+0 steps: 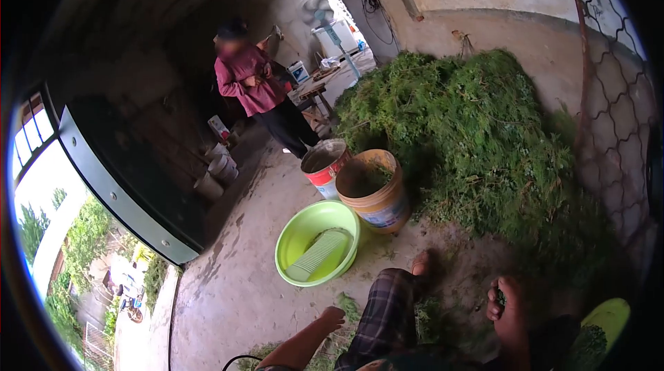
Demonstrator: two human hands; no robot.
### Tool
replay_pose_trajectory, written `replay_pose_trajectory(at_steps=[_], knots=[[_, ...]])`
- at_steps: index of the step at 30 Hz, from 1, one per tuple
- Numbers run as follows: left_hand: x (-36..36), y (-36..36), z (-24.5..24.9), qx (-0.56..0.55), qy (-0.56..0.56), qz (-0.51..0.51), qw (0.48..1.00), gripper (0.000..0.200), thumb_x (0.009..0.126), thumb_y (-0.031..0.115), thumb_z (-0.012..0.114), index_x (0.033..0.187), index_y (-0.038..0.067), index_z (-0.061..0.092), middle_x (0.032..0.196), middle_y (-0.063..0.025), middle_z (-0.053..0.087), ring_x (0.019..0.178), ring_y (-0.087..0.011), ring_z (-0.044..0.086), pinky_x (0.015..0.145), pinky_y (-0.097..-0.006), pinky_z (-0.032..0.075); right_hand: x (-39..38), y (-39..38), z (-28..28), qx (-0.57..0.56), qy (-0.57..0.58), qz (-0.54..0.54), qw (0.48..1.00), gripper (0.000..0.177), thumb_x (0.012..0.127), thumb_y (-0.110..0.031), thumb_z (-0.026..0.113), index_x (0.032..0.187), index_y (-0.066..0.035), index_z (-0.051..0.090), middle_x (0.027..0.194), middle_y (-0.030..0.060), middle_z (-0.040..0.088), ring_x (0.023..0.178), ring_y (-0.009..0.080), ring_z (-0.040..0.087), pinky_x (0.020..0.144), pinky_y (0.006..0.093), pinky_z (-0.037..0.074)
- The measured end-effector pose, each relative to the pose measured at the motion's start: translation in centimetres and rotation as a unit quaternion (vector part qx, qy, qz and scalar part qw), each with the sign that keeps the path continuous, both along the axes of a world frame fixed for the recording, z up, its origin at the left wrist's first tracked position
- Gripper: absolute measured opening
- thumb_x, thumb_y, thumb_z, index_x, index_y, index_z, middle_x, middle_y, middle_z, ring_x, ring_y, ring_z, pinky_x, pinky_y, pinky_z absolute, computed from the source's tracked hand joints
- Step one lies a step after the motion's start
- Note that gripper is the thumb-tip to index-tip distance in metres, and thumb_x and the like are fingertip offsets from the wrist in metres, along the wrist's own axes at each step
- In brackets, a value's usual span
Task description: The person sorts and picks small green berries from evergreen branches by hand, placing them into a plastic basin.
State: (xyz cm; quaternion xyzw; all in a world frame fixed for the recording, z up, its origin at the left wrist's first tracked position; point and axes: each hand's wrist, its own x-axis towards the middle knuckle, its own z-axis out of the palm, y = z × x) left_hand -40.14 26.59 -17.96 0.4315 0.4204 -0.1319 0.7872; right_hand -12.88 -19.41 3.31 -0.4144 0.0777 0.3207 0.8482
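Low in the head view, my left hand [332,318] hangs over the concrete floor beside my plaid trouser leg, close to green sprigs [348,307]; its fingers are too small to read. At the lower right, my right hand [506,303] is curled round a small bit of dark green plant. Behind it rises a large heap of cut green branches [470,122]. A light green basin [285,236] with a ribbed washboard [319,255] in it stands on the floor ahead of my left hand.
An orange-brown bucket [382,210] and a red and white bucket [325,181] stand behind the basin. A person [243,73] in a dark pink top stands beyond them. A green container [612,319] holding greenery is at the lower right edge.
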Motion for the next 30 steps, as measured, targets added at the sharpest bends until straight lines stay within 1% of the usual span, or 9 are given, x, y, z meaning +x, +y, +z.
replay_pose_trajectory(at_steps=[2, 3, 4, 5, 7, 9, 16, 22, 30], knots=[[-0.3, 0.1, -4.2, -0.148, -0.02, -0.059, 0.987, 0.009, 0.079, 0.017, 0.052, 0.085, 0.009, 0.053, 0.085, -0.0083, 0.055, 0.075, -0.0265, 0.053, 0.067, -0.0399, 0.044, 0.0, -0.2, -0.4, 0.003, -0.007, -0.008, 1.0, 0.02, 0.084, -0.028, 0.059, 0.088, -0.011, 0.05, 0.07, 0.001, 0.048, 0.045, 0.0074, 0.038, 0.04, 0.0219, 0.029], [-0.9, -0.9, -6.1, 0.153, -0.084, -0.348, 0.921, 0.011, 0.08, 0.013, 0.053, 0.089, 0.007, 0.056, 0.083, -0.0067, 0.058, 0.075, -0.0221, 0.056, 0.064, -0.0363, 0.046, 0.0, -0.3, -0.5, 0.004, -0.016, -0.011, 1.0, 0.019, 0.084, -0.028, 0.059, 0.088, -0.011, 0.05, 0.07, 0.0009, 0.048, 0.045, 0.0073, 0.037, 0.041, 0.0216, 0.029], [-1.1, -2.5, -6.9, 0.465, -0.101, -0.538, 0.696, 0.014, 0.08, 0.009, 0.055, 0.093, 0.005, 0.059, 0.082, -0.0051, 0.061, 0.076, -0.0178, 0.06, 0.062, -0.0327, 0.048, -0.1, -0.4, -0.5, 0.007, -0.012, -0.016, 1.0, 0.019, 0.084, -0.028, 0.059, 0.088, -0.011, 0.05, 0.07, 0.0009, 0.048, 0.045, 0.0073, 0.037, 0.041, 0.0216, 0.029], [-1.3, -4.1, -7.7, 0.445, -0.059, -0.528, 0.721, 0.014, 0.08, 0.009, 0.055, 0.093, 0.005, 0.059, 0.082, -0.0052, 0.061, 0.076, -0.0178, 0.06, 0.062, -0.0327, 0.048, -0.2, -0.5, -0.4, 0.019, -0.02, -0.016, 0.999, 0.018, 0.085, -0.027, 0.058, 0.088, -0.011, 0.05, 0.07, 0.0012, 0.049, 0.045, 0.0072, 0.037, 0.04, 0.0213, 0.029], [-0.1, -7.7, -5.8, 0.321, 0.018, -0.432, 0.843, 0.014, 0.081, 0.009, 0.055, 0.093, 0.005, 0.059, 0.082, -0.0053, 0.061, 0.076, -0.0178, 0.06, 0.062, -0.0326, 0.048, -0.2, -0.6, -0.2, 0.033, -0.024, -0.019, 0.999, 0.017, 0.085, -0.026, 0.058, 0.088, -0.01, 0.05, 0.07, 0.0015, 0.049, 0.046, 0.007, 0.037, 0.04, 0.021, 0.029], [0.9, -9.9, -3.4, 0.262, 0.055, -0.373, 0.888, 0.014, 0.081, 0.01, 0.055, 0.094, 0.004, 0.059, 0.082, -0.0054, 0.061, 0.076, -0.0178, 0.06, 0.062, -0.0326, 0.048, -0.2, -0.9, 0.1, 0.038, -0.032, -0.01, 0.999, 0.015, 0.086, -0.023, 0.057, 0.088, -0.009, 0.05, 0.07, 0.0024, 0.049, 0.046, 0.0068, 0.037, 0.039, 0.0209, 0.029], [1.5, -14.3, 1.5, 0.242, 0.095, -0.341, 0.903, 0.015, 0.082, 0.01, 0.055, 0.094, 0.004, 0.059, 0.083, -0.0057, 0.062, 0.077, -0.0179, 0.06, 0.063, -0.0325, 0.049, -0.2, -1.3, 0.4, 0.055, -0.035, -0.037, 0.997, 0.013, 0.087, -0.019, 0.056, 0.086, -0.007, 0.05, 0.069, 0.0031, 0.049, 0.043, 0.0068, 0.036, 0.038, 0.021, 0.028], [1.4, -16.9, 6.1, 0.24, 0.107, -0.32, 0.91, 0.015, 0.082, 0.011, 0.055, 0.095, 0.004, 0.059, 0.084, -0.006, 0.062, 0.078, -0.018, 0.06, 0.064, -0.0323, 0.049, -0.2, -1.6, 1.2, 0.021, -0.046, -0.03, 0.998, 0.015, 0.087, -0.02, 0.056, 0.085, -0.006, 0.05, 0.066, 0.0032, 0.049, 0.042, 0.0068, 0.036, 0.037, 0.021, 0.027], [-1.1, -18.8, 8.3, 0.244, 0.116, -0.302, 0.914, 0.015, 0.083, 0.011, 0.055, 0.095, 0.004, 0.059, 0.085, -0.0064, 0.062, 0.079, -0.018, 0.061, 0.065, -0.0322, 0.049, -0.2, -3.2, 1.8, 0.037, -0.072, -0.071, 0.994, 0.015, 0.091, -0.021, 0.053, 0.087, -0.006, 0.051, 0.068, 0.0007, 0.049, 0.044, 0.0047, 0.036, 0.039, 0.0205, 0.028]])
